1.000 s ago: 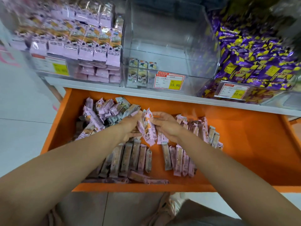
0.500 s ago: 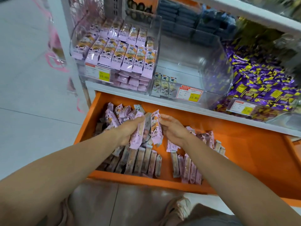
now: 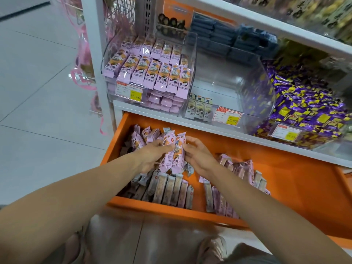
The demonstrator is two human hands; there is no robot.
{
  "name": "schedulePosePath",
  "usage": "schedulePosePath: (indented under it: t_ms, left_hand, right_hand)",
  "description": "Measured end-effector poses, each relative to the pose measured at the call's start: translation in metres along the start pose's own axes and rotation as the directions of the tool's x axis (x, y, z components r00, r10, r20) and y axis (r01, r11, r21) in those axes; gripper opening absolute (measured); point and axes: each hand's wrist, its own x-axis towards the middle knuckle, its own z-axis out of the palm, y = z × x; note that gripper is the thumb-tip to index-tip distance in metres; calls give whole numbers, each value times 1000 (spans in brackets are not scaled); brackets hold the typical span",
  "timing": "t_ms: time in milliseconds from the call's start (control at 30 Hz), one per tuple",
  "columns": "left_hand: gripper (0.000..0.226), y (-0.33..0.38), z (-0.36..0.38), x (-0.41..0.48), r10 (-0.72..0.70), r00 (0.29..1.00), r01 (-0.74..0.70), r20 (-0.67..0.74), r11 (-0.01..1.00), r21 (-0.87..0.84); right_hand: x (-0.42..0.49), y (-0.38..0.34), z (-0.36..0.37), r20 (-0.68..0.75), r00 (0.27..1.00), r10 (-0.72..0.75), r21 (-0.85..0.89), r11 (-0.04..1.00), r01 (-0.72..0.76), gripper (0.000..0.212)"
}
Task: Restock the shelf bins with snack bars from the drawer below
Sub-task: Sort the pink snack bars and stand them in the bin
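An orange drawer (image 3: pixel 297 187) stands pulled out below the shelf, with pink and grey snack bars lying in it. My left hand (image 3: pixel 152 156) grips a bunch of pink snack bars (image 3: pixel 174 152) upright above the drawer. My right hand (image 3: pixel 198 155) touches the bunch from the right, fingers curled against the wrappers. Above, a clear left bin (image 3: pixel 148 77) is packed with the same pink bars. The clear middle bin (image 3: pixel 228 92) holds only a few pale bars (image 3: pixel 200 108) at its front left.
A right bin (image 3: pixel 304 111) is heaped with purple and yellow packets. Dark blue packets (image 3: pixel 228 39) lie behind the middle bin. Price labels hang on the bin fronts. A white shelf post (image 3: pixel 99 73) stands left, with grey tiled floor beyond. My shoes show below the drawer.
Both hands have lifted the pink bars a little off the pile. The camera has tilted up and to the left, so more of the shelf bins shows.
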Motion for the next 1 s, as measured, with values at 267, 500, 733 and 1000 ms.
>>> schedulePosePath:
  t_ms: [267,500,733,1000]
  left_hand:
    - [96,-3,3,-3,50,992,-40,-115,996,85]
    - [145,1,-13,-10,120,993,-121,13,986,114]
    - [88,12,-3,-33,197,980,-200,34,964,174]
    - [71,24,2,-45,90,991,-111,94,962,249]
  right_hand:
    - [-4,-8,6,-6,1000,-20,-198,980,18,40]
    - [-12,-19,11,53,998,-41,-172,984,50,23]
    - [-22,-26,13,147,985,-89,-190,975,117,13]
    - [-27,-36,18,115,987,-112,-158,979,129,17]
